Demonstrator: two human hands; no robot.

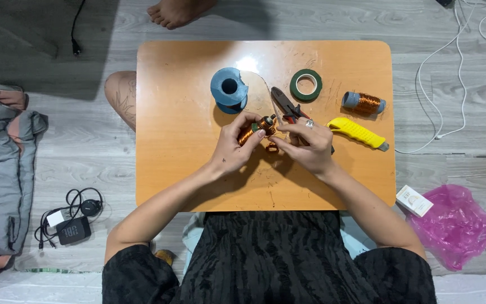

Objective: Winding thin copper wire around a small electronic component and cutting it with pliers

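Left hand (235, 142) fingers closed round copper wire coil (247, 135); right hand (306, 145) fingers pinching small copper-wound part (267, 124); pliers (286, 104), yellow utility knife (357, 133) beside on wooden surface (187, 169).

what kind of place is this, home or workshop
Most likely a home floor, not a workshop: a low wooden table on grey floorboards, a bare foot nearby, clothes and a charger lying about.

A single head-worn camera looks almost straight down from above the seated person, near enough that the small orange wooden table (198, 180) fills the middle of the view. The person's lap lies at six o'clock and the grey plank floor (85, 141) rings the table, reaching farthest toward twelve o'clock. No second view shares the scene.
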